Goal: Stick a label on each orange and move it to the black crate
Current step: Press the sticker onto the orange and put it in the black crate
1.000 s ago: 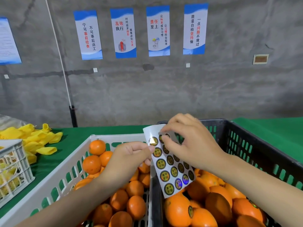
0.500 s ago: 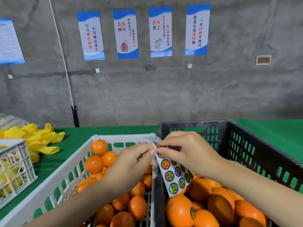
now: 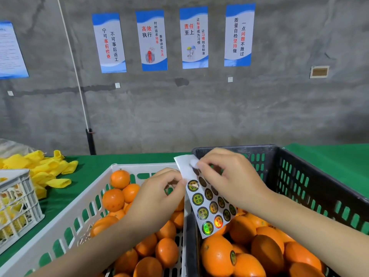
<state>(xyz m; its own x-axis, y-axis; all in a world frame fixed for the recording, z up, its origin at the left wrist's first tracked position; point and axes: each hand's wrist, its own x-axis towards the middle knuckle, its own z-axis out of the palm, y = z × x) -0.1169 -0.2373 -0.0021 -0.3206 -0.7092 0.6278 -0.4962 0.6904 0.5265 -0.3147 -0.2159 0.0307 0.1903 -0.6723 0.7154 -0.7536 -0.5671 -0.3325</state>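
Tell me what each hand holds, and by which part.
Both hold the label sheet: left hand pinches its left edge, right hand pinches its upper part.

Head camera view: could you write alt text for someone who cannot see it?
Two bare hands hold a sticker sheet of round labels above two crates: the left hand pinches its edge, the right hand pinches at its top. Oranges lie in a white crate on the left and a black crate on the right.
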